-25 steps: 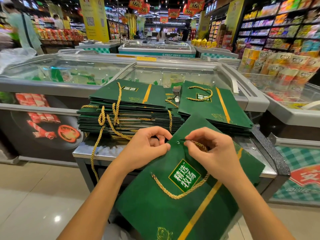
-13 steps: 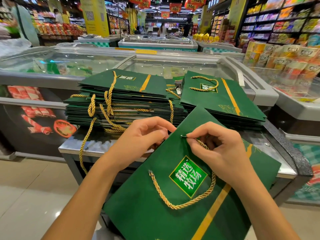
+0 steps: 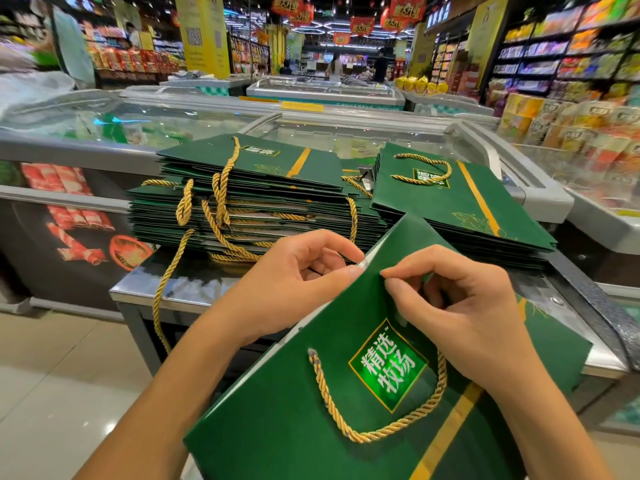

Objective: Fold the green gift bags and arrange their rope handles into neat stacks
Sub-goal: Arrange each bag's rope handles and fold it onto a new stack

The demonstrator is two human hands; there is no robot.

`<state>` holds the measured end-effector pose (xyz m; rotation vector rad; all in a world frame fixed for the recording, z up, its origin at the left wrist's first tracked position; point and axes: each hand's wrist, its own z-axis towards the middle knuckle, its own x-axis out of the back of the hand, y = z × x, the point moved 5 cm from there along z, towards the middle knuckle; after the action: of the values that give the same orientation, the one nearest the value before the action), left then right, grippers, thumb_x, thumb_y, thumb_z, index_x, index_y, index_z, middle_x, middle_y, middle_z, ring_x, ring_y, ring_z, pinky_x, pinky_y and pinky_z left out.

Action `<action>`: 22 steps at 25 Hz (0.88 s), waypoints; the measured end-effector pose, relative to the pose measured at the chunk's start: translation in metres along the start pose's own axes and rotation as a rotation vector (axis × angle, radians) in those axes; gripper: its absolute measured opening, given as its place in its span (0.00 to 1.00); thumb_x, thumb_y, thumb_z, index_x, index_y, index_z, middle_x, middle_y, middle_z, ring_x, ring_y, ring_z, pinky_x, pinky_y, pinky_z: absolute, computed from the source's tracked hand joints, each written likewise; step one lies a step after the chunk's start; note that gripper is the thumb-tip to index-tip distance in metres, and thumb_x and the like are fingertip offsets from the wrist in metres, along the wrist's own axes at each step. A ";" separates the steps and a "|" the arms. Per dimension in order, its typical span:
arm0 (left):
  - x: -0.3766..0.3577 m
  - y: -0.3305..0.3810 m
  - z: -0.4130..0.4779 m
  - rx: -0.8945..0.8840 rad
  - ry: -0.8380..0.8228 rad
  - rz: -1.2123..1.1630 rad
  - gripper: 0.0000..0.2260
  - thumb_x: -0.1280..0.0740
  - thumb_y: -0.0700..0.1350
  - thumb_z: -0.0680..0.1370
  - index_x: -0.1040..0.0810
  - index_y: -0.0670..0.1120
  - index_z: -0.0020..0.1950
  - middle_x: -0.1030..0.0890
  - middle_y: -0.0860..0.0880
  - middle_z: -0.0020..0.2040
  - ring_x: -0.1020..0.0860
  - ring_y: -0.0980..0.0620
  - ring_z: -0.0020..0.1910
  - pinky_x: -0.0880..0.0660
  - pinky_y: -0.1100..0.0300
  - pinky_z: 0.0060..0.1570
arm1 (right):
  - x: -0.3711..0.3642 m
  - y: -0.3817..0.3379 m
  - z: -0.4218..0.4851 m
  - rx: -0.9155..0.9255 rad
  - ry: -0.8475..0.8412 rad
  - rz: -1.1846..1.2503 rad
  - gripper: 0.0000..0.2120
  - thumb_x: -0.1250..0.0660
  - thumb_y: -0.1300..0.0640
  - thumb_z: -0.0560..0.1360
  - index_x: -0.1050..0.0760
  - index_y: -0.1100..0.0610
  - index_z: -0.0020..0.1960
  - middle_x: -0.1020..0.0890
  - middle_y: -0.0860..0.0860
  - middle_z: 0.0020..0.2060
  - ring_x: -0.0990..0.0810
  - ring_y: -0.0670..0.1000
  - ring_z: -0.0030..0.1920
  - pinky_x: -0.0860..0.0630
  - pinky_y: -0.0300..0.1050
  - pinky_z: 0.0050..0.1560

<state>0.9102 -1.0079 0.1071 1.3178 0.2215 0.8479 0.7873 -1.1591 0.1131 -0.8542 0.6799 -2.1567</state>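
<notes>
– Now, what is on your feed?

– A supermarket aisle, seen from the head camera I'm monitoring. A green gift bag (image 3: 294,427) is held flat and tilted between two bare hands, with its top corner raised over the near edge of a steel table (image 3: 166,292).

– And the grips?

– The left hand (image 3: 294,282) pinches the bag's top edge between thumb and forefinger. The right hand (image 3: 460,313) nips one end of the gold rope handle (image 3: 363,435) against that same edge, just beside the left thumb. The rope runs out from under the right palm and loops below the printed logo. Its other end shows on the panel left of the logo.

– Where are the other bags?

– In two stacks on the table beyond the hands. The left stack (image 3: 249,188) is taller. Ropes spill over its near side, and one hangs below the tabletop. The right stack (image 3: 460,209) is lower, with a handle curled on its top bag. Glass-topped freezer chests (image 3: 346,128) stand behind.
</notes>
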 end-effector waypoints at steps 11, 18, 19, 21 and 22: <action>-0.006 0.004 -0.001 -0.099 -0.046 0.068 0.10 0.31 0.45 0.80 0.17 0.55 0.59 0.25 0.54 0.37 0.28 0.56 0.36 0.29 0.62 0.38 | -0.006 -0.005 0.003 0.099 -0.080 -0.172 0.16 0.31 0.65 0.78 0.18 0.49 0.60 0.21 0.47 0.47 0.22 0.46 0.47 0.32 0.30 0.45; -0.008 0.002 0.001 -0.148 -0.007 0.188 0.04 0.34 0.41 0.82 0.20 0.47 0.51 0.27 0.53 0.37 0.30 0.57 0.36 0.33 0.62 0.35 | -0.013 -0.003 0.004 0.128 -0.124 -0.241 0.13 0.34 0.58 0.80 0.21 0.45 0.60 0.24 0.43 0.49 0.23 0.50 0.54 0.31 0.33 0.51; -0.006 0.003 0.001 -0.152 0.029 0.188 0.03 0.34 0.41 0.82 0.21 0.46 0.51 0.26 0.53 0.38 0.29 0.56 0.37 0.31 0.60 0.37 | -0.014 -0.003 0.003 0.128 -0.129 -0.250 0.13 0.35 0.58 0.80 0.21 0.44 0.61 0.24 0.43 0.49 0.24 0.50 0.54 0.31 0.34 0.51; 0.002 0.001 0.002 -0.111 0.125 0.057 0.03 0.38 0.39 0.84 0.25 0.44 0.51 0.24 0.50 0.39 0.25 0.53 0.36 0.27 0.58 0.38 | -0.014 -0.003 0.002 0.123 -0.130 -0.261 0.13 0.35 0.57 0.80 0.22 0.44 0.61 0.25 0.43 0.49 0.24 0.50 0.54 0.32 0.34 0.52; 0.005 -0.001 0.002 -0.076 0.171 -0.054 0.04 0.40 0.40 0.85 0.28 0.43 0.52 0.24 0.47 0.40 0.24 0.51 0.35 0.25 0.58 0.36 | -0.015 -0.003 0.002 0.119 -0.131 -0.268 0.13 0.35 0.57 0.80 0.22 0.44 0.61 0.25 0.43 0.50 0.24 0.51 0.55 0.32 0.34 0.52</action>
<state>0.9153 -1.0055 0.1081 1.1647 0.3549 0.9155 0.7950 -1.1460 0.1110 -1.0610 0.3842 -2.3243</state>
